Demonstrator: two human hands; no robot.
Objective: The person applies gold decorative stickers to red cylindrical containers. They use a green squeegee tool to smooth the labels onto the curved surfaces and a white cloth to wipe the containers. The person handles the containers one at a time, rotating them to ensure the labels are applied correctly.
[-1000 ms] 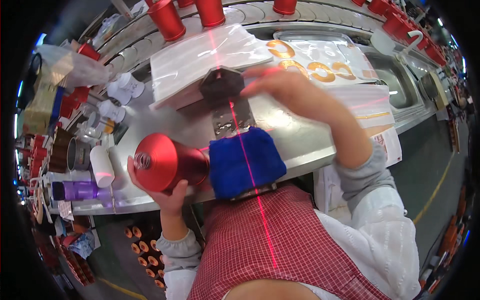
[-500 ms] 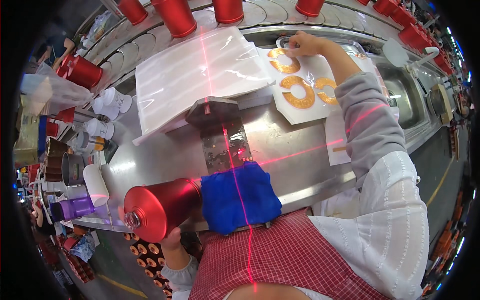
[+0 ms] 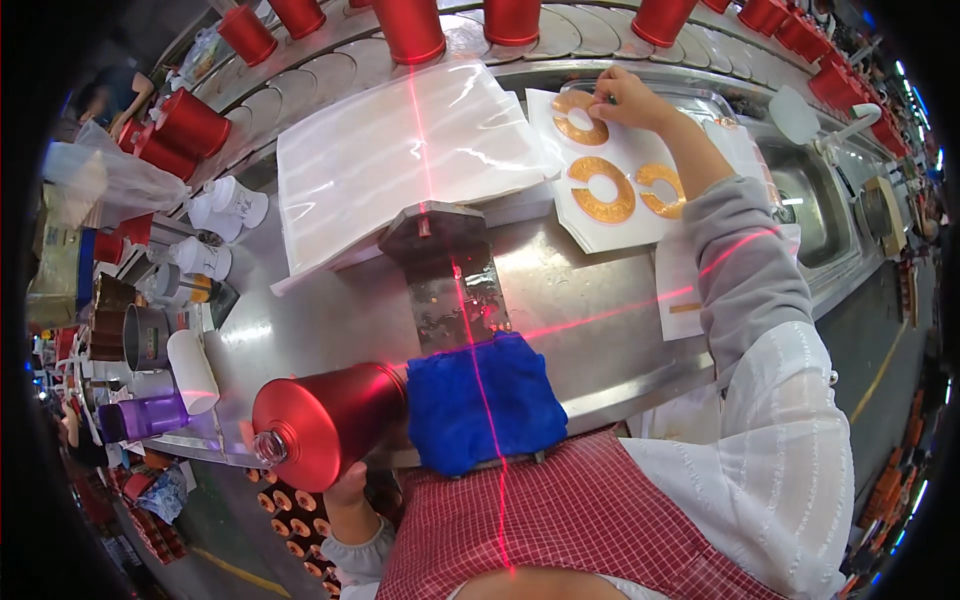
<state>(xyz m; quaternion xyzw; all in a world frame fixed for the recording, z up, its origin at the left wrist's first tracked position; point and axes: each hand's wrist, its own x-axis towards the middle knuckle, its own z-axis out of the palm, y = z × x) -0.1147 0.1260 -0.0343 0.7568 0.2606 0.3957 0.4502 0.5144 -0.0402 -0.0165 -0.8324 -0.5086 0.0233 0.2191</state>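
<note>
While the left hand (image 3: 345,490) cups the red vessel (image 3: 330,425) at its wide, knobbed end, the right hand (image 3: 632,100) is way out across the counter, thumb and forefinger drawn together at the edge of a gold ring decal (image 3: 562,112). Whether those right fingertips grip the ring itself, I can't tell! Two more gold rings lie nearer the body from them, on the same white sheet (image 3: 600,235), whose cut corner slants over the metal worktop (image 3: 560,290).

Just left of the right fingers, the plastic-covered stack (image 3: 390,140) starts, so it's tight on that side. Beyond them runs the conveyor (image 3: 570,50), red vessels standing along it. To their right sits a clear tray (image 3: 690,100), the sink (image 3: 820,220) farther over.

And the open room? Bare metal, between the right fingers and the blue cloth (image 3: 487,405)! Over on the left, fingers wrap the vessel from below, some hidden; its narrower end points right, up against the cloth. That knobbed end juts past the counter's front edge, just by the left fingers.
</note>
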